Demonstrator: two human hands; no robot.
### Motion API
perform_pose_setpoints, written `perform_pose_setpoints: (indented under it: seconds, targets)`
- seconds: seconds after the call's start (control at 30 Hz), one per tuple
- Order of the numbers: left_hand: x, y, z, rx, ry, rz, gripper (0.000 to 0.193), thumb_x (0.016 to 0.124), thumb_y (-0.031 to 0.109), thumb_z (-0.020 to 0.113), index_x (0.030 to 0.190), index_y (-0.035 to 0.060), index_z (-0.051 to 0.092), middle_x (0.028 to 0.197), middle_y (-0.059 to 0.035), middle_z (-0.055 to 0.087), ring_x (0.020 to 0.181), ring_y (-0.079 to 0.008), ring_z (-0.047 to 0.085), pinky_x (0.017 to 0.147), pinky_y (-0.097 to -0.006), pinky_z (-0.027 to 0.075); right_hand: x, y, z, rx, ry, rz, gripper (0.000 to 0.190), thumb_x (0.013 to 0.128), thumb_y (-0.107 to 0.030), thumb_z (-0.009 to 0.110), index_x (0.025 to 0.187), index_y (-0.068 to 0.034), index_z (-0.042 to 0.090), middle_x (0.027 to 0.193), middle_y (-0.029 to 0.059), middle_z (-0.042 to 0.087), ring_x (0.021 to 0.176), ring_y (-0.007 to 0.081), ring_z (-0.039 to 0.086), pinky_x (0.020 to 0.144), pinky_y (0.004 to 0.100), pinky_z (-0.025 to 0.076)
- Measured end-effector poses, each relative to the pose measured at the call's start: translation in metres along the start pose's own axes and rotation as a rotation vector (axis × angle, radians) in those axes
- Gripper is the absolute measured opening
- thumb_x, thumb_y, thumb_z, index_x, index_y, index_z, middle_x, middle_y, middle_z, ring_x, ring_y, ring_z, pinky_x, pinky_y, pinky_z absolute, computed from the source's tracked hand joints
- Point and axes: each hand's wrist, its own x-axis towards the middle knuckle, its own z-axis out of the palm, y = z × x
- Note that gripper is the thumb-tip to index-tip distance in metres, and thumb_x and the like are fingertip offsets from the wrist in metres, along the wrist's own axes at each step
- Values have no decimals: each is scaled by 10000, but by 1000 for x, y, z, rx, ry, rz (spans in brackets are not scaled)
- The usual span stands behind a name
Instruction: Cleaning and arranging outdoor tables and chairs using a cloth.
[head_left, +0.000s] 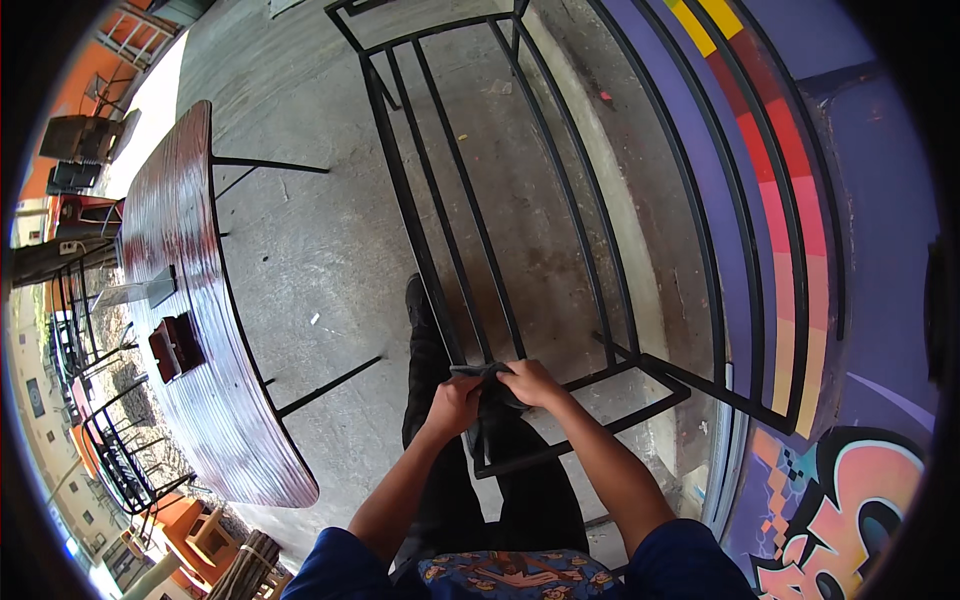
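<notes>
Both hands are on a dark gray cloth (480, 370) at the near corner of a black metal bench frame (463, 217). My left hand (454, 405) pinches the cloth's left part. Close by on the right, my right hand (531, 382) grips its other side with bent fingers. The cloth lies over the frame's near end bar and partly hides it. Long bars of the seat run away from me, and the frame's backrest bars (750, 225) stand along the painted wall.
A glossy wooden table (217, 420) with black metal legs stands on the left, holding a dark red box (177, 348) and a clear stand (161, 287). A concrete ledge (600, 157) runs beside the wall on the right. Stacked chairs (120, 450) are at the far left.
</notes>
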Motion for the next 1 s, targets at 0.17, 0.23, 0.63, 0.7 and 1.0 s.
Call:
perform_pose_setpoints:
  seconds: [0.17,0.23,0.63,0.7,1.0]
  targets:
    - [83,141,-88,-235,-22,176,321,779,-53,606,1086,-3,684,886,-169,669,835,-353,674,739,-393,541,-15,-42,-37,1438,-144,-171,623,985,-493,526,1435,-64,475,1337,75,578,1217,177,554,1066,353,397]
    - [116,148,-95,-263,-67,389,359,766,-53,621,1109,17,696,907,-158,676,784,-321,658,717,-343,522,10,-66,-42,1643,-217,-282,664,998,-501,495,1505,-87,389,1411,45,515,1274,174,514,1101,355,364]
    - [343,124,-212,-429,82,559,399,794,-89,577,1179,-19,654,1002,-170,693,925,-297,697,810,-342,546,217,-130,-163,1605,46,-326,576,1007,-487,478,1445,-117,415,1391,56,502,1243,199,540,1092,378,396]
    - [373,132,-211,-429,-30,555,408,804,-47,624,1210,-6,646,1040,-172,694,919,-301,703,810,-345,555,241,-90,-208,729,-2,-305,569,1012,-520,438,1401,-106,468,1354,80,545,1257,204,538,1100,391,398]
    - [487,-6,-160,461,344,37,798,856,389,692,1517,79,369,1607,-203,218,1454,-490,186,1125,-646,211,366,-213,-474,707,1063,-506,216,920,-123,651,1086,14,680,962,116,725,842,269,701,783,389,574]
